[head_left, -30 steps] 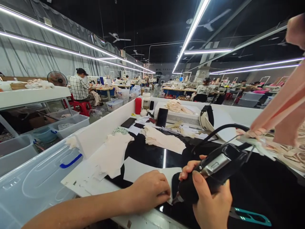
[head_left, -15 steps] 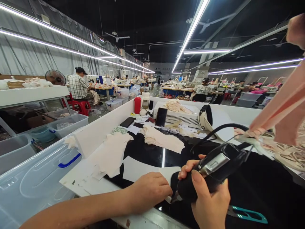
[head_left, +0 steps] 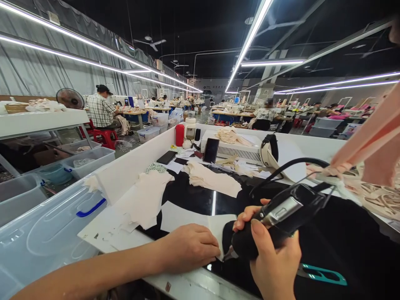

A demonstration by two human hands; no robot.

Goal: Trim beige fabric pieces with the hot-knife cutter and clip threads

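My right hand [head_left: 271, 254] is wrapped around a black corded handheld power tool [head_left: 281, 216] with a silver plate on its body. Its narrow metal tip [head_left: 230, 254] points down to the left, at the near corner of a white fabric piece [head_left: 184, 216]. That piece lies on the glossy black tabletop, with a seam or fold line near its right end. At the corner, my left hand [head_left: 193, 248] has its fingers curled together on the fabric, close to the tip; its fingertips are partly hidden. Right of my right hand lie teal-handled thread snips [head_left: 325, 274].
Pale fabric stacks lie at the left [head_left: 150, 196] and back [head_left: 212, 179]. A phone [head_left: 211, 150] leans against a white vented box [head_left: 240, 154]. Pink cloth strips [head_left: 368, 133] hang by the tool's cable. A lidded plastic bin [head_left: 59, 229] stands left; people sit at sewing tables beyond.
My left hand has shifted slightly left, away from the tool. The tool's tip and the fabric corner now show more plainly. My right hand keeps its hold.
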